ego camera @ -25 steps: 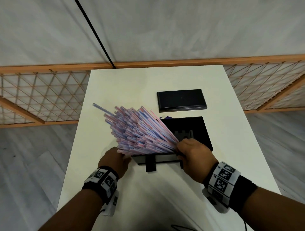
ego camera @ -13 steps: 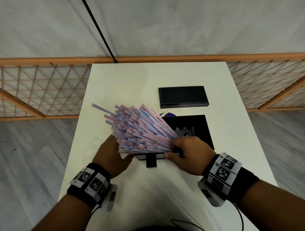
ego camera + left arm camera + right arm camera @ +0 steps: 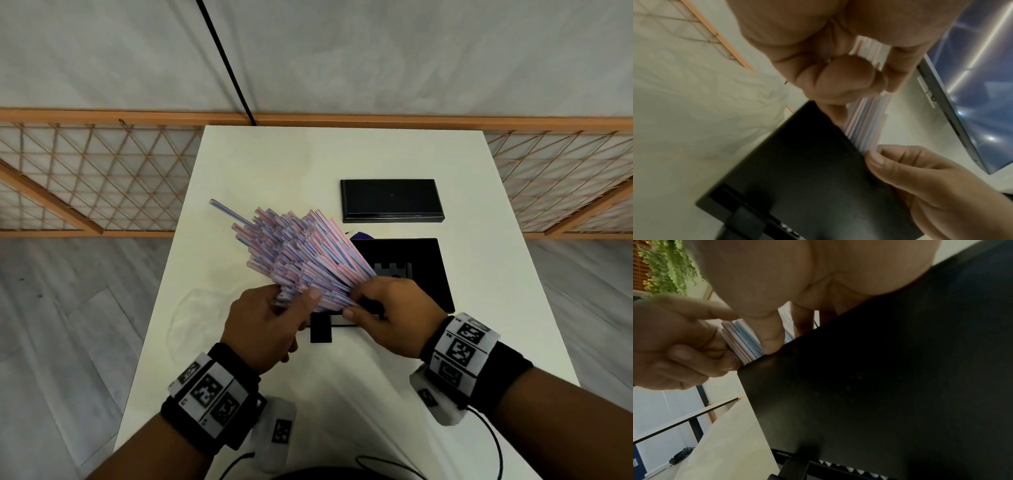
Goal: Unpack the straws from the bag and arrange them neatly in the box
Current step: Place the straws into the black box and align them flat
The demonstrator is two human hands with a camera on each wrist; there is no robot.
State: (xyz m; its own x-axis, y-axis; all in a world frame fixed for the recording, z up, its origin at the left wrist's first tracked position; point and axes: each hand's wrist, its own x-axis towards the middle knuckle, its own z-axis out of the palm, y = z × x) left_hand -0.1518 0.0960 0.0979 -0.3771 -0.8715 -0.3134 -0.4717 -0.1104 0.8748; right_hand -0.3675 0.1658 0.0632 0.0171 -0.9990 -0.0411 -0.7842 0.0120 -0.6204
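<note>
1. Head view: your left hand [image 3: 265,329] and right hand [image 3: 383,313] both curl round the near end of the straws [image 3: 301,253], which fan out leftward over the worktop [image 3: 274,164] beside the open box [image 3: 424,270]. The uneven far ends could catch the box wall.
2. Left wrist view: your fingers [image 3: 840,81] clamp the bundle loosely; straws may slide out.
3. Right wrist view: your thumb [image 3: 770,335] presses the straws at the box edge; slackening there could spill them.

Even, soft light; wrist views blurred (edges warped).
</note>
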